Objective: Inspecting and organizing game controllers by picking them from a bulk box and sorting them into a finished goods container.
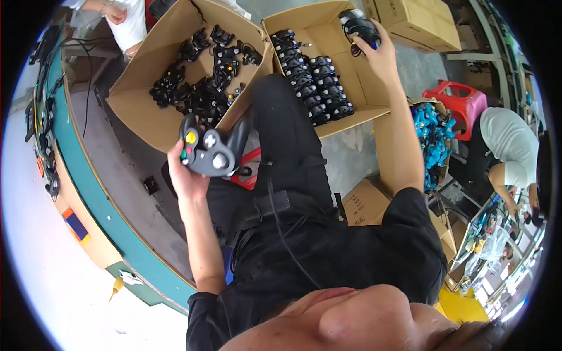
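Note:
My left hand [186, 182] grips a dark game controller [216, 157] by one side, its face with coloured buttons and a grey stick turned up. It is held near the front corner of a cardboard box [133, 120] full of loosely heaped black controllers [202, 96]. My right hand [381, 55] is stretched out over the far right corner of a second cardboard box [313, 16]. Its fingers are closed round a black controller [357, 24] with a bundled cable. Inside that box, controllers [310, 88] stand packed in two rows along the left side.
A box of blue controllers [433, 137] stands to the right, near a red plastic stool [462, 102] and a co-worker [506, 140]. Another person's hand [115, 13] shows at the upper left. A green-edged workbench [126, 225] curves along my left. A closed carton [418, 26] stands far right.

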The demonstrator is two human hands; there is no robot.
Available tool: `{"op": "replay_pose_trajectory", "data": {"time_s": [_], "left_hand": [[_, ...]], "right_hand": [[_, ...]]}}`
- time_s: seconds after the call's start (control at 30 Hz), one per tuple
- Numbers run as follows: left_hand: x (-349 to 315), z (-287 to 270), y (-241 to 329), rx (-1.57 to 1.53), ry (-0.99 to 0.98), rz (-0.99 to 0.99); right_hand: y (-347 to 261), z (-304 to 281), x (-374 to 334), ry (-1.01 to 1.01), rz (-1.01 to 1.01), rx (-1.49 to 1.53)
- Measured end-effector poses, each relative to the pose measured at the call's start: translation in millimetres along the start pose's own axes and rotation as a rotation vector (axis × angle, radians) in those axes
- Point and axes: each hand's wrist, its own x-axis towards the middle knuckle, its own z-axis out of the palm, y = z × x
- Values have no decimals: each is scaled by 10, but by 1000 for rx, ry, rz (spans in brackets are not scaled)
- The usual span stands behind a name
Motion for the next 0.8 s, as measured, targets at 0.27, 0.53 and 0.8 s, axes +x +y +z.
{"op": "replay_pose_trajectory", "data": {"time_s": [0.27, 0.53, 0.8], "left_hand": [[368, -285, 49, 156, 331, -195], [794, -273, 171, 120, 372, -293], [1138, -267, 89, 212, 423, -326]], "right_hand": [[2386, 1258, 608, -607, -173, -641], [3868, 2584, 669, -630, 12, -782], [4430, 2800, 508, -843, 56, -479]]}}
